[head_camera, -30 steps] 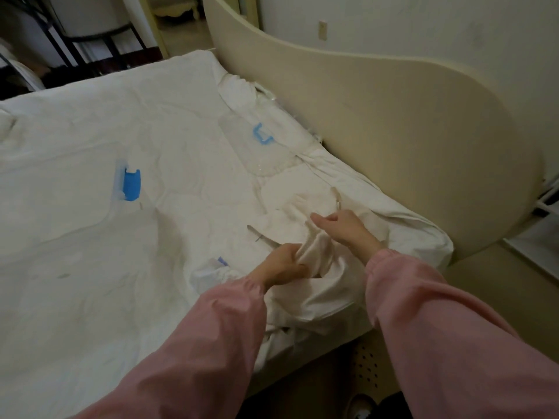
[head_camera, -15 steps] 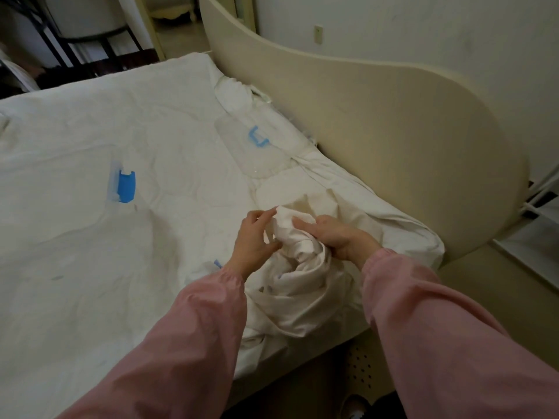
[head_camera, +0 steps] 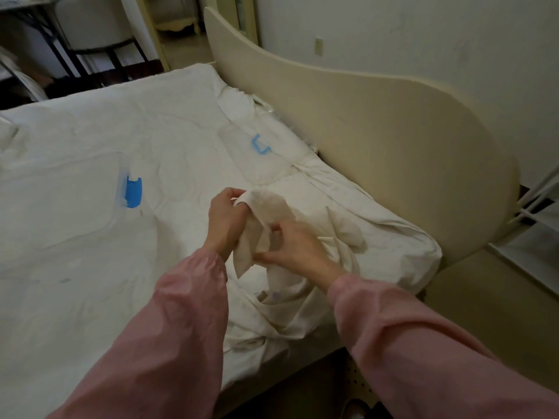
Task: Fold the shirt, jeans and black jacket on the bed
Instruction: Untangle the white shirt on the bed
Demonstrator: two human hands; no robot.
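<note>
The cream shirt (head_camera: 269, 207) is being held bunched above the near corner of the bed (head_camera: 75, 252), pinched by the left grip (head_camera: 225, 219) and clutched lower by the right grip (head_camera: 290, 243). It is seemingly being untangled; spreading it flat is called for next. The white bed is being flanked by a cream headboard (head_camera: 393, 146).

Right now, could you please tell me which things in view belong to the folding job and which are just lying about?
Belongs to the job: pale shirt, held by the left hand and right hand; bed.

Just lying about: blue clip; blue handle on clear plastic; headboard.
</note>
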